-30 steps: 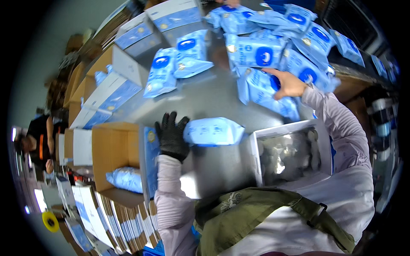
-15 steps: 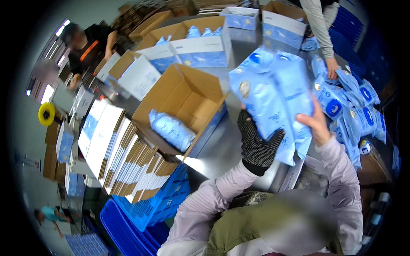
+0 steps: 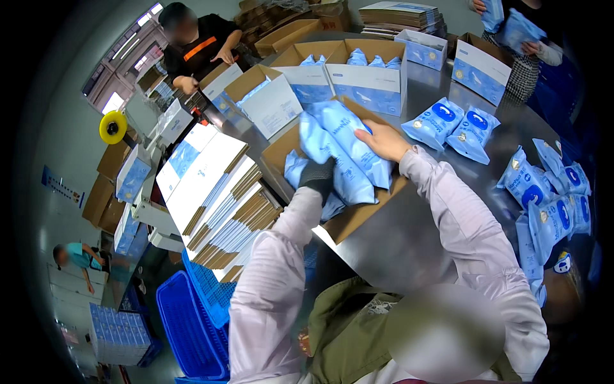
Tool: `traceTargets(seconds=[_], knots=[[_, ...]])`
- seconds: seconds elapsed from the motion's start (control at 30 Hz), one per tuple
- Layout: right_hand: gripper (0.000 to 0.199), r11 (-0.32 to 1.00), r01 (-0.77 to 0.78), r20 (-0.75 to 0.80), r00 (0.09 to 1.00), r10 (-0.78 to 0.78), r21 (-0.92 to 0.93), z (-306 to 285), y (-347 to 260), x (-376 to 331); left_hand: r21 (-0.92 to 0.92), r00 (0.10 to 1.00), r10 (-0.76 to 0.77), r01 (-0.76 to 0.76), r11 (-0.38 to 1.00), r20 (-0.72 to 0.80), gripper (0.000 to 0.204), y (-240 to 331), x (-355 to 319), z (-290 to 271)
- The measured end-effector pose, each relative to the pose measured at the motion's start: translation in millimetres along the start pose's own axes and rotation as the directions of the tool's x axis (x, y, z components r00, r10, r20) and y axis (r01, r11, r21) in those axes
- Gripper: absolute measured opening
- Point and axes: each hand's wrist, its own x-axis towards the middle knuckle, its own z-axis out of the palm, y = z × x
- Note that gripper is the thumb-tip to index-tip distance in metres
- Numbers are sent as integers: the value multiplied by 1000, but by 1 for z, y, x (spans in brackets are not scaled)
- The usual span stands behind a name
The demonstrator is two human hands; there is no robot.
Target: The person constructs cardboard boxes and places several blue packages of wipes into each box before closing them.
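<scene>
My bare right hand [image 3: 386,141] is clamped on the side of some blue packs [image 3: 348,153], thumb on top; gloved left [image 3: 318,174] is against them too (fingers hidden, can't tell its grip). They're at an open carton's [image 3: 353,224] mouth. Blue lettering on the wraps, shiny metal table [image 3: 409,237], co-worker [image 3: 203,54] beyond.

Plump light-blue packs [image 3: 355,144], darker-blue print on upper faces, held side by side, slanted from far left to near right, over open carton [image 3: 358,217]. Carton's brown inside partly covered; another blue pack [image 3: 295,168] glimpsed inside, left.
</scene>
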Motion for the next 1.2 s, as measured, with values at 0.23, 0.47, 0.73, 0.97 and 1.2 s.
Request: traceTargets(seconds=[0.23,0.47,0.73,0.97,1.2], knots=[[31,913,287,-16,952,-305,-291,1,-27,-43,494,932,-104,-88,865,348,49,14,-9,37],[15,921,-388,254,891,376,0,-165,-4,-249,78,745,464,-562,823,479,50,46,-93,-16],[66,804,-494,-78,863,499,-331,-69,-2,-394,-127,525,699,-749,651,485,40,37,-85,-11],[17,801,-542,-216,839,499,-256,-76,38,-403,-253,361,759,-791,557,542,48,54,-154,-44],[16,705,-702,-389,624,677,99,-112,24,-434,-375,231,716,-724,579,659,46,64,-178,-60]])
